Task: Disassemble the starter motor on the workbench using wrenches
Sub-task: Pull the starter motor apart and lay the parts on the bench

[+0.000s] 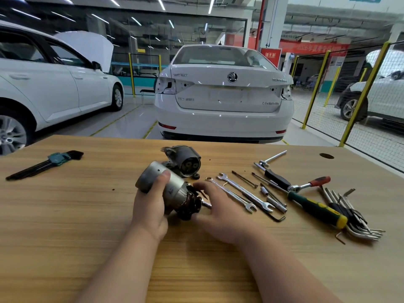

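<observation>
My left hand (150,206) grips the silver cylindrical motor casing (153,178), held above the workbench (65,215) and tilted up to the left. The dark armature windings (190,206) and a short shaft (206,204) stick out of its lower right end. My right hand (216,213) is at that end, its fingers curled round the armature and shaft. Behind lies the separated grey gear housing (184,159), its open mouth facing me. Two combination wrenches (238,193) lie just right of my right hand.
Right of the wrenches lie long bolts (244,179), a black-handled T-wrench (273,171), a red-handled ratchet (310,183), a green-and-yellow screwdriver (317,209) and a fan of hex keys (354,217). A green hex-key set (48,162) lies far left. White cars stand beyond the bench.
</observation>
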A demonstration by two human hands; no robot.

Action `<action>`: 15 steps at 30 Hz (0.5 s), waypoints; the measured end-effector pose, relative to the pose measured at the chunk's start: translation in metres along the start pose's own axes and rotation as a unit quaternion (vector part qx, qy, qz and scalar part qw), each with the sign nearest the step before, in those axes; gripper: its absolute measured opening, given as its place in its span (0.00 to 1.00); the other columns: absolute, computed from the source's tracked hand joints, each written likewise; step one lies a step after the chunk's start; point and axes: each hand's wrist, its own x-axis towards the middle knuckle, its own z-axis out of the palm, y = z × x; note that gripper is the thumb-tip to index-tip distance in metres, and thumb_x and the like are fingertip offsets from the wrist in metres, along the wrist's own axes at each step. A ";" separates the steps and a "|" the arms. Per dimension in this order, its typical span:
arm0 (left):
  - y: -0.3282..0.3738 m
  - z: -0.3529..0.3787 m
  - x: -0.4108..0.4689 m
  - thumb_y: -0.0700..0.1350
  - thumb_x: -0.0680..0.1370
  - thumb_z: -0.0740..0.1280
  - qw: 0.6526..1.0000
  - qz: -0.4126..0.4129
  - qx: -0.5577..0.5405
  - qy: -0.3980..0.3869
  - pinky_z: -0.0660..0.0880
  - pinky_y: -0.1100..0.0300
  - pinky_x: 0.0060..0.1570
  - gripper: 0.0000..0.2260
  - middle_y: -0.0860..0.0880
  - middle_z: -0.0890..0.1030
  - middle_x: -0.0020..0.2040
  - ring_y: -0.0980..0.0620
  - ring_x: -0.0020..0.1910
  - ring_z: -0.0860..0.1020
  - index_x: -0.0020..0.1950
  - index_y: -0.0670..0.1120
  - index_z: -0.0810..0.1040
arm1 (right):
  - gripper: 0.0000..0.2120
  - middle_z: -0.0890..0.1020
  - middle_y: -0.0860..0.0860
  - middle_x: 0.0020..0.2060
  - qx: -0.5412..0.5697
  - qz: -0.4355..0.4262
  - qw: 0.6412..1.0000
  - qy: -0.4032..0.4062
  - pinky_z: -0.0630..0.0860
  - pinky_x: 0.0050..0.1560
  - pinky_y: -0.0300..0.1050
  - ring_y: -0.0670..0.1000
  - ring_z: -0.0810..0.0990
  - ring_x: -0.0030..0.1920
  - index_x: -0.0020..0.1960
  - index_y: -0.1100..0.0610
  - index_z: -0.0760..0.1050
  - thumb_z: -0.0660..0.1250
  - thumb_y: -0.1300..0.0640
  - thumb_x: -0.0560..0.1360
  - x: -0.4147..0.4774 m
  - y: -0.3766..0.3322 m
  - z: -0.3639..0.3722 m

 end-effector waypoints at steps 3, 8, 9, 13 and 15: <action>0.001 -0.003 0.003 0.53 0.61 0.73 0.998 -0.048 -0.043 -0.002 0.78 0.47 0.42 0.29 0.40 0.81 0.52 0.41 0.49 0.81 0.60 0.45 0.75 | 0.40 0.63 0.43 0.69 -0.090 -0.044 0.995 0.023 0.63 0.70 0.50 0.48 0.62 0.70 0.73 0.43 0.55 0.71 0.43 0.67 0.006 -0.009 0.009; -0.001 -0.004 0.004 0.54 0.64 0.71 0.990 -0.085 -0.106 -0.023 0.78 0.49 0.40 0.25 0.41 0.83 0.48 0.43 0.46 0.82 0.56 0.44 0.75 | 0.47 0.62 0.42 0.70 -0.045 -0.013 0.999 0.025 0.65 0.68 0.49 0.47 0.64 0.69 0.74 0.41 0.49 0.74 0.40 0.64 0.005 -0.002 0.010; -0.001 -0.004 0.004 0.55 0.65 0.70 0.988 -0.090 -0.125 -0.024 0.78 0.48 0.42 0.24 0.41 0.83 0.49 0.43 0.47 0.82 0.57 0.44 0.75 | 0.48 0.63 0.42 0.71 -0.034 -0.003 0.999 0.017 0.66 0.67 0.48 0.47 0.65 0.68 0.74 0.41 0.48 0.75 0.41 0.64 0.004 0.000 0.009; 0.002 -0.006 0.008 0.56 0.69 0.68 0.978 -0.092 -0.189 -0.006 0.77 0.46 0.49 0.22 0.40 0.80 0.54 0.42 0.53 0.79 0.57 0.45 0.74 | 0.45 0.65 0.42 0.70 -0.077 -0.002 0.997 0.001 0.66 0.63 0.42 0.47 0.68 0.67 0.74 0.42 0.52 0.75 0.43 0.65 0.006 0.004 0.009; 0.003 -0.008 0.010 0.56 0.71 0.68 0.975 -0.087 -0.203 0.000 0.78 0.46 0.47 0.20 0.41 0.80 0.55 0.42 0.52 0.80 0.57 0.45 0.74 | 0.40 0.64 0.42 0.69 -0.110 -0.016 0.994 0.000 0.67 0.61 0.42 0.47 0.69 0.66 0.72 0.43 0.57 0.74 0.43 0.66 0.006 0.004 0.010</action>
